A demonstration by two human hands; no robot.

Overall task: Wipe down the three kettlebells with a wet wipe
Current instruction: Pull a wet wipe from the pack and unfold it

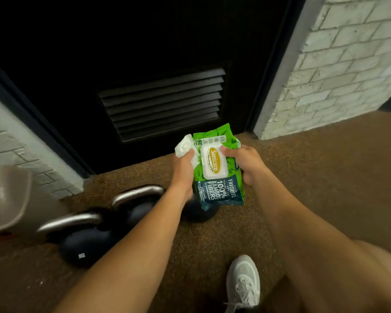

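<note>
Wipe pack (217, 168) reads "Sanicare".

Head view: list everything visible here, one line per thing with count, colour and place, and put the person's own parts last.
kettlebells: three, dark bodies with silver handles, on the floor at lower left; the third is mostly hidden behind the pack and arm.
wipe pack: one, green and dark blue with a white lid, held in mid frame.
wet wipe: one, white, bunched at the pack's left edge.
door: one, black with a louvred vent, straight ahead.
brick walls: two, white, either side of the door.
floor: one, brown, speckled.
chair: one, pale beige, only partly in view at the left edge.
shoe: one, white, bottom centre.
left hand: one, gripping the wet wipe.
right hand: one, holding the wipe pack.
</note>
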